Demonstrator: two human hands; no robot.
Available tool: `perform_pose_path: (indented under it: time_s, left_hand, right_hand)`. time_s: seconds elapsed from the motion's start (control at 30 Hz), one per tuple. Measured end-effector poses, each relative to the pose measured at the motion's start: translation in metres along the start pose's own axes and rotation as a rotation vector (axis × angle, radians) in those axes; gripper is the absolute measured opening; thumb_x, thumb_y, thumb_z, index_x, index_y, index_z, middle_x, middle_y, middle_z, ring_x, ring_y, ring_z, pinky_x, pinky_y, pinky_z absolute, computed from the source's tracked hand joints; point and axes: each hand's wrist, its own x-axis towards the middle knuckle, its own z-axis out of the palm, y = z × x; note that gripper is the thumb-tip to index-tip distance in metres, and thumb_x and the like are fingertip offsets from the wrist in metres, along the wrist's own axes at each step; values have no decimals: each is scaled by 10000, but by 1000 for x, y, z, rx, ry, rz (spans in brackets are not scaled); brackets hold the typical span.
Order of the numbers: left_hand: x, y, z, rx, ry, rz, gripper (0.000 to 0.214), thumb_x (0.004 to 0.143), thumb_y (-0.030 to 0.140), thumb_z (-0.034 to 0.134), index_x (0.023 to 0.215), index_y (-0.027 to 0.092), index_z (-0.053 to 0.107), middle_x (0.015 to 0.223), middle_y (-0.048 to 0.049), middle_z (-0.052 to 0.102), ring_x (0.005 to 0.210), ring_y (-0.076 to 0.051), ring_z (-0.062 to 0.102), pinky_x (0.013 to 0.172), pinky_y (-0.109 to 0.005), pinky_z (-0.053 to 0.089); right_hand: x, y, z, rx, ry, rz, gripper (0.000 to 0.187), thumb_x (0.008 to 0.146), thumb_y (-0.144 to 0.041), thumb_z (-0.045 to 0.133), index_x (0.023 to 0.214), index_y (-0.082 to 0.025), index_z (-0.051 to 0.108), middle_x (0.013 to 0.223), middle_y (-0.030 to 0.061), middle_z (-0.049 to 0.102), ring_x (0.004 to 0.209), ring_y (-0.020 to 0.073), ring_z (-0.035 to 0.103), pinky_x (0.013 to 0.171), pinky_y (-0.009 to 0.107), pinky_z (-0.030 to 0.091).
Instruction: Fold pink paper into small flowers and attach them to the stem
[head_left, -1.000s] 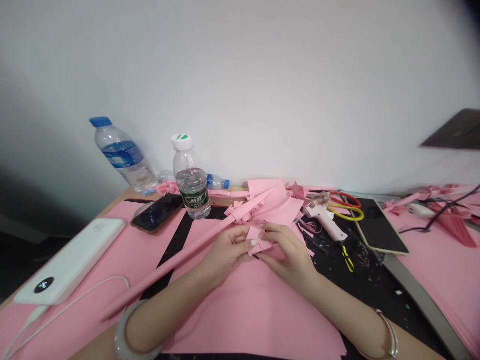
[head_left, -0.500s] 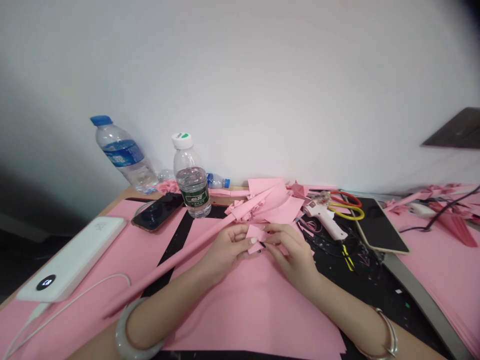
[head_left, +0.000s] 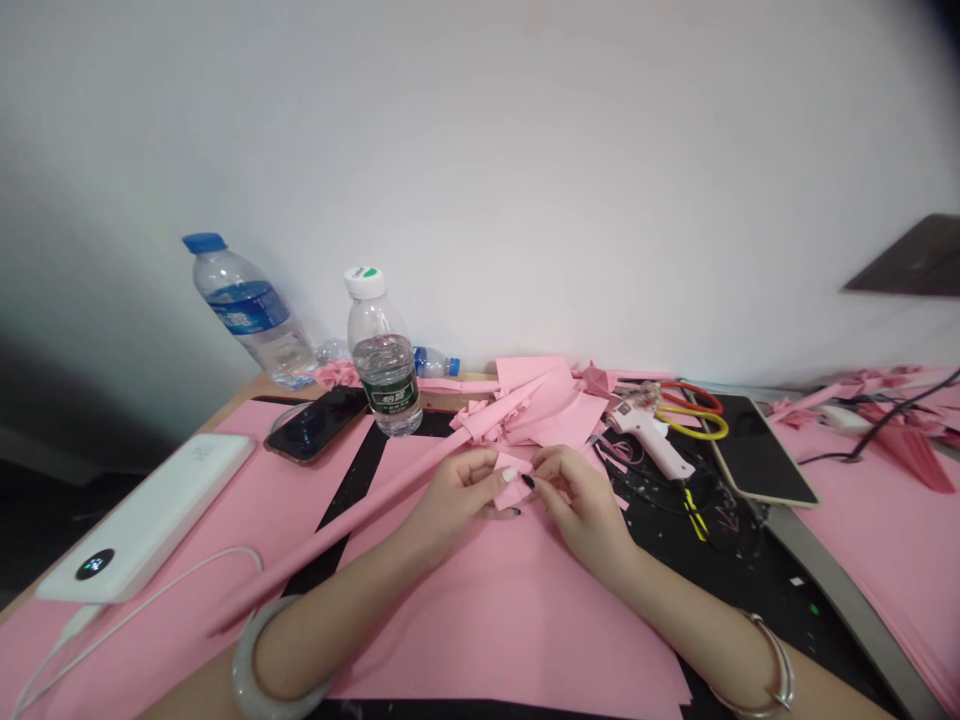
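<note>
Between my two hands is a small folded piece of pink paper (head_left: 513, 488), held just above a stack of large pink sheets (head_left: 510, 620). My left hand (head_left: 459, 492) pinches its left side, thumb on top and fingers behind. At the right edge, my right hand (head_left: 576, 497) grips the paper between thumb and index finger, the other fingers curled. Just beyond the hands lie folded pink paper flowers (head_left: 491, 420) at the end of a long rolled pink paper stick (head_left: 337, 530), which slants down to the left.
A clear water bottle (head_left: 384, 370) stands behind my left hand, near a phone (head_left: 319, 425), a white power bank (head_left: 150, 520) and a leaning blue-capped bottle (head_left: 251, 310). To the right are a glue gun (head_left: 651, 440), yellow-handled scissors (head_left: 694, 425) and a dark tablet (head_left: 761, 450).
My right thumb has shifted onto the front of the small paper and the right fingers have curled in more. The paper has turned slightly; my left hand keeps its pinch.
</note>
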Motion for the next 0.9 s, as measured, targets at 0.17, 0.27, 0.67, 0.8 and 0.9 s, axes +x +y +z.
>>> perform_pose_path:
  time_s: [0.17,0.27,0.67,0.8,0.9]
  left_hand:
    - [-1,2,2,57,40,-28,291,749,421,786,896,172,747,809,-41,678,815,-209,645,744,-396,591]
    - [-1,4,3,81,35,-26,296,730,438,793,841,170,730,792,-44,675,803,-216,648,722,-393,589]
    - [-1,5,7,196,35,31,312,730,429,762,682,166,602,642,23,521,609,-121,483,595,-263,440]
    - [-1,4,7,381,146,72,478,666,337,778,548,220,329,567,84,260,528,-85,249,507,-253,187]
    - [-2,5,7,427,171,70,567,641,345,778,565,242,226,601,82,180,548,-91,183,525,-273,140]
  right_hand:
    - [-2,0,1,17,-38,31,167,903,-103,522,791,-226,508,845,50,632,718,172,615,616,284,519]
    - [-3,2,3,26,-45,64,173,923,-128,493,787,-233,475,806,43,624,686,173,591,593,286,506]
    - [-4,1,4,-8,-14,58,190,906,-105,462,776,-239,427,775,32,576,650,164,534,565,278,454]
    - [-5,-1,4,-9,-17,29,192,907,-107,461,776,-241,421,774,28,573,656,163,534,567,275,446]
    - [-5,-1,4,-13,-8,12,195,906,-105,456,773,-242,413,770,26,566,643,158,522,548,269,427]
